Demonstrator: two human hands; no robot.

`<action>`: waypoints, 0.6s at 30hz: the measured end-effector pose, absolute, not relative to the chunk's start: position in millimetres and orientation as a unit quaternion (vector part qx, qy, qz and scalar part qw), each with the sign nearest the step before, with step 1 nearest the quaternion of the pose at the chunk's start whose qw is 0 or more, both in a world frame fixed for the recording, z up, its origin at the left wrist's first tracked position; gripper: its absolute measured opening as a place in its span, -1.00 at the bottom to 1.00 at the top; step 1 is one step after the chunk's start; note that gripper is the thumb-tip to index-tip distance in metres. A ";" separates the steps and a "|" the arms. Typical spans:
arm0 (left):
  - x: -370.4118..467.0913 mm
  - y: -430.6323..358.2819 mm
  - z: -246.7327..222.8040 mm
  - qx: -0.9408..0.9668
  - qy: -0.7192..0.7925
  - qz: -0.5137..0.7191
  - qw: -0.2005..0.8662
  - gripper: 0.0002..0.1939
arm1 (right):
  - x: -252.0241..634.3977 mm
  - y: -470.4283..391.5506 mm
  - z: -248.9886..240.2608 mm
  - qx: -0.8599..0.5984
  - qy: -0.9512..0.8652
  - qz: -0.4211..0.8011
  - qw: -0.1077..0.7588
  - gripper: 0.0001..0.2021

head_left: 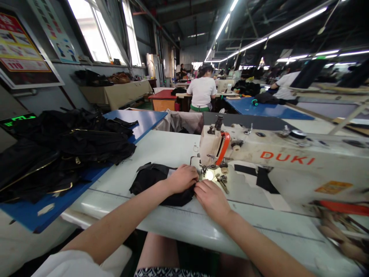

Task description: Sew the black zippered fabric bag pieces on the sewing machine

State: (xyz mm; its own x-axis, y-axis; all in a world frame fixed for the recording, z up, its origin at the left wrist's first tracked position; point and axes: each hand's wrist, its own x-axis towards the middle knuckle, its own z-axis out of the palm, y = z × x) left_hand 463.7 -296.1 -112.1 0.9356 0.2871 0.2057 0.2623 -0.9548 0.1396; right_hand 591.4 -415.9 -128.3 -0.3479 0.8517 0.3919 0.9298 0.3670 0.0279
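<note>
A bundle of black fabric [152,177] lies on the pale sewing table, just left of the needle of the sewing machine [248,146]. My left hand [183,178] rests over its right part, fingers curled down onto the cloth near the presser foot. Close beside it, my right hand [211,198] pinches the cloth's right edge with fingertips pressed together. Both hands are just in front of the lit needle plate [209,175]. The exact edge between the fingertips is hidden.
A heap of black zippered garments [63,150] covers the blue table [43,215] at left. Black cut pieces [265,180] lie under the machine arm. A person in a white shirt [201,92] sits ahead. Red-handled scissors or a similar tool lies at far right, unclear.
</note>
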 end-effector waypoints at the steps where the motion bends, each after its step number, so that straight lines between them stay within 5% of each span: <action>1: 464.0 -295.1 -111.9 0.983 0.138 0.110 0.052 -0.92 | 593.4 -415.0 -129.1 -0.543 -0.814 -0.122 0.163 -0.82; 18: 478.7 -306.9 -113.1 0.956 0.258 0.125 -0.057 -0.88 | 625.8 -417.8 -138.5 -0.524 -0.828 -0.055 0.192 -0.91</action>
